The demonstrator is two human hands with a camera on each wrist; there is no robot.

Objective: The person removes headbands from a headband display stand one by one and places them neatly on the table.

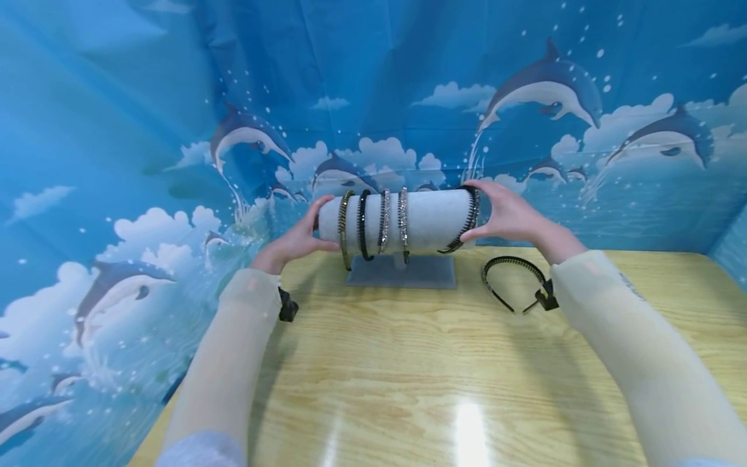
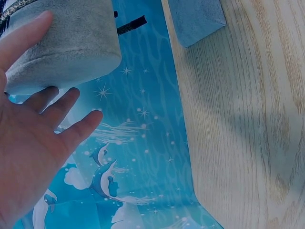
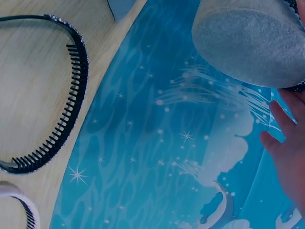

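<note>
Grey display roll [image 1: 436, 217], one: standing on a flat base [image 1: 403, 277] at the back of the wooden table [image 1: 408, 363], carrying four headbands [image 1: 386, 224] leftward. Left hand [image 1: 300, 237]: gripping the roll's left end. Right hand [image 1: 506, 211]: pinching a black toothed headband [image 1: 470, 220] around the right end. Glittery black headband [image 3: 80, 90], pale headband [image 3: 31, 208]: lying on the table, right of the base.

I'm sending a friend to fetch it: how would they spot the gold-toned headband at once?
On the wooden table stands a grey padded roll on a flat base, carrying several headbands. Go to the end by the person's left hand. The gold-toned headband is the first there, its colour setting it apart from the black headband beside it.
</note>
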